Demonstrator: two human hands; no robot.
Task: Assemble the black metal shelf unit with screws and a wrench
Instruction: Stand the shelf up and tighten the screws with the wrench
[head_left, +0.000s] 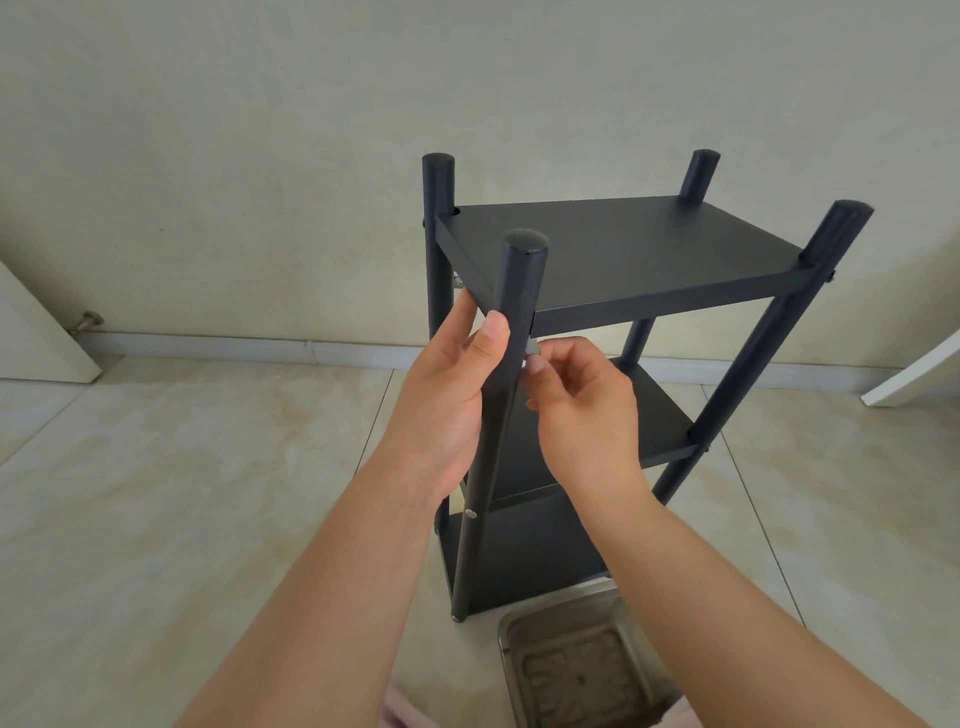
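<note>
Steel tray (571, 670) lies nearest, on the floor. Left hand (447, 395) clasps the shelf's front post (511, 332). Right hand (582, 400) pinches a small screw (532, 357) against it.

Your black shelf unit (613, 249) stands upright right of centre frame, three flat shelves on four round posts; a small silver screw (532, 349) sits at the near post (511, 332).

Two bare forearms, no sleeves, no watch, rings or bracelets. Left hand (447, 395) and right hand (582, 400) both ungloved, nails short and unpainted. Below the metal tray (514, 670), at bottom edge, a strip of pale pink fabric (402, 714), probably clothing; blurred.
</note>
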